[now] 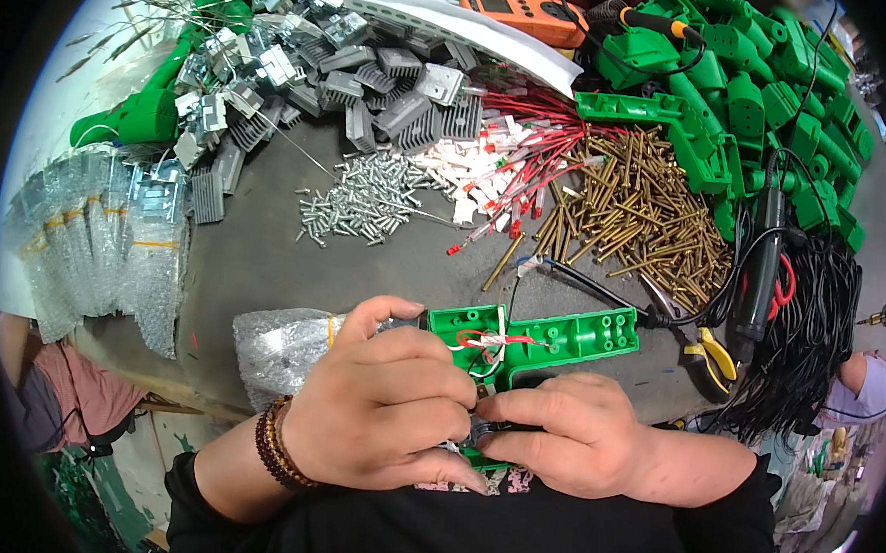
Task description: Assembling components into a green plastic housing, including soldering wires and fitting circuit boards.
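An open green plastic housing half [570,345] lies at the table's front edge, with red, white and black wires [490,341] in it. My left hand [381,403] curls over its left part, fingers bent and closed; its palm side is hidden. From the right, my right hand [575,434] reaches in with thumb and forefinger pinched close to the left fingertips. A small dark part shows between the two hands, too covered to name. Beside my left hand, partly under it, lies a bubble-wrapped piece [284,346] with a yellow band.
Behind lie piles of silver screws [362,197], long brass-coloured screws [647,212], red-wired parts [509,160] and grey finned metal blocks [402,104]. Green housings [744,82] fill the back right. Yellow-black pliers [711,366], a dark corded tool [761,263] and black cables [801,335] lie right.
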### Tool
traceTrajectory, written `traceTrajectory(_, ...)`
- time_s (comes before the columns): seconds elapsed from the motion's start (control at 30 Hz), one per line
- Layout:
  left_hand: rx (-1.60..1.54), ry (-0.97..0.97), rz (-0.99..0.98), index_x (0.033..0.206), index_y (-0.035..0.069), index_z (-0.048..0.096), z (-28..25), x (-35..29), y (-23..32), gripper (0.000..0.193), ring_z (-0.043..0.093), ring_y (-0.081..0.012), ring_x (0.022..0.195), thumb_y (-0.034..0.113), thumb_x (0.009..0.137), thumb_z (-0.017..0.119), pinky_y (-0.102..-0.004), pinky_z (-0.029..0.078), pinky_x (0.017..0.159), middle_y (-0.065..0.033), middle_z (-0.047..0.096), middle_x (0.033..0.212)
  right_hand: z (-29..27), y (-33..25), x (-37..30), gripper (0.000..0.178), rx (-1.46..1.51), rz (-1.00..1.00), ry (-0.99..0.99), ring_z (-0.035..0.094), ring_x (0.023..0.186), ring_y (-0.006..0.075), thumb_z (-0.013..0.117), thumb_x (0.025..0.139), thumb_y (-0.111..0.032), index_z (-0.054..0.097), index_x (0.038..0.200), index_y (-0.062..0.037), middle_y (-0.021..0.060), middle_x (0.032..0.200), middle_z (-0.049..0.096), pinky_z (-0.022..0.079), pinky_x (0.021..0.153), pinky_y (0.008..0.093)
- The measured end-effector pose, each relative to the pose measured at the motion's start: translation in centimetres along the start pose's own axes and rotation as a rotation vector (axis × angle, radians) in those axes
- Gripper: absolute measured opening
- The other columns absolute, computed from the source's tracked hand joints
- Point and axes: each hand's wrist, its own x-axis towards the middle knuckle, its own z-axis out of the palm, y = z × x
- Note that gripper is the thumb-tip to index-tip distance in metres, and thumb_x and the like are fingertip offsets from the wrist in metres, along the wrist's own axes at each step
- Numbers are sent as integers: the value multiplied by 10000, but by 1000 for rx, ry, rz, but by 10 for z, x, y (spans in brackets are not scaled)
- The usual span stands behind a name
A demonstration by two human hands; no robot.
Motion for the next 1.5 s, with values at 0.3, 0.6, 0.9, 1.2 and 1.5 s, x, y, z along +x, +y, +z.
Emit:
traceTrajectory(0.3,-25,160,-11,895,121,691,-22,-8,3,420,622,-274,928,459,709,855,-448,440,911,-60,682,1074,-92,25,34,205,-351,-126,6,698,739,214,777,750,-101,741,950,-69,104,907,715,558,630,308)
traceTrajectory(0.6,623,-158,-277,883,64,660,-8,90,-57,184,637,-332,905,237,849,710,-460,483,796,-104,658,881,-177,219,95,417,-304,450,446,606,906,151,705,903,-114,624,1310,-160,99,1153,678,508,795,288)
traceTrajectory(0.9,506,107,-232,853,30,607,-23,55,-47,96,612,-352,848,83,834,684,-434,476,737,-137,616,833,-169,110,79,307,241,151,808,589,878,78,688,950,-133,649,1211,24,82,1127,699,468,791,228)
traceTrajectory(1.2,261,257,-252,821,78,671,-45,-14,29,205,588,-235,697,11,642,746,-341,439,640,-21,604,759,-76,77,8,371,1035,685,987,403,391,80,415,1075,-426,545,1112,-81,134,828,651,317,371,202)
traceTrajectory(1.5,361,159,-351,822,168,679,-17,-24,25,142,586,-212,890,85,710,699,-465,281,1073,13,582,854,-48,80,14,354,1053,725,833,507,481,109,390,1086,-395,533,1145,-76,170,836,655,377,404,217)
